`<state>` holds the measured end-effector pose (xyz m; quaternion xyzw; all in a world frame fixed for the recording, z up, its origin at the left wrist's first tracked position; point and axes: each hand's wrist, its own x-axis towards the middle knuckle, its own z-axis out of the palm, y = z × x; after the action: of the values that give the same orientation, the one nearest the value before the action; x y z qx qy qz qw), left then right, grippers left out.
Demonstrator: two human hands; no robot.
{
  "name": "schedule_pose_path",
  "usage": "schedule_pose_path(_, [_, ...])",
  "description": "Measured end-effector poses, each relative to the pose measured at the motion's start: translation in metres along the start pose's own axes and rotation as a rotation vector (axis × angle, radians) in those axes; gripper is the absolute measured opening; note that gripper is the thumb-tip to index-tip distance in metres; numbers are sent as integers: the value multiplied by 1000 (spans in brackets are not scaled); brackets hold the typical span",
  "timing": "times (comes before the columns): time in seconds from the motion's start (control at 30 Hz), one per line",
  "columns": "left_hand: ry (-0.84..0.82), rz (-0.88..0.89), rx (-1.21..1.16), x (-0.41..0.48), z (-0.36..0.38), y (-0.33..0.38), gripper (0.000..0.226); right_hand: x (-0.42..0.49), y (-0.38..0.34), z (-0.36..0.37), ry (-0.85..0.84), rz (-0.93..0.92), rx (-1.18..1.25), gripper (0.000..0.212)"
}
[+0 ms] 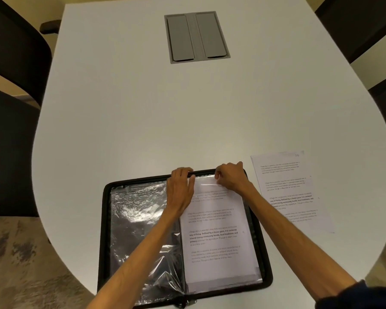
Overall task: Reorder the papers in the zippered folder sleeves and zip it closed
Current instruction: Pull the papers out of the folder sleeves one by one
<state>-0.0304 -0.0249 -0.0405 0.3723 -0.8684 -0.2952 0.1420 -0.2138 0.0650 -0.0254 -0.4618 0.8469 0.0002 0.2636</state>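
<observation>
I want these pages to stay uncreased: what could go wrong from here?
1. The right hand pinches the top of the right-hand sleeve over the printed sheet. A skewed pull could buckle the sheet or tear the plastic.
2. The crinkled empty sleeves on the left might catch in the zipper at closing.
3. The loose sheet lies near the table edge and could be brushed off.

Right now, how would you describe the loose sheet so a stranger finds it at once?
On the white table, find the open black folder near the front edge. The loose sheet lies flat to its right. Unlike the folder's papers, nothing covers it.
</observation>
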Motion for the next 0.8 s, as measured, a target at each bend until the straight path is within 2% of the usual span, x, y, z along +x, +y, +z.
schedule_pose_path(0.2, [-136,-27,-3,33,-2,7,37,11,-6,-20,216,-13,86,23])
schedule_pose_path(0.33, [-160,-181,-83,46,-1,-5,56,15,-8,-38,257,-48,216,20])
schedule_pose_path(0.43, [-125,-361,-300,50,-5,-11,80,17,-4,-44,281,-76,408,15])
schedule_pose_path(0.5, [-131,-458,-476,51,-9,-14,86,17,-1,-46,310,-85,528,12])
schedule_pose_path(0.6, [-180,-498,-653,51,-12,-20,72,18,-2,-48,360,-83,731,8])
schedule_pose_path(0.7, [-132,-559,-854,51,-15,-20,55,18,-4,-50,389,-86,855,7])
schedule_pose_path(0.8, [-85,-571,-1009,55,-21,-19,39,16,-3,-53,399,-92,918,19])
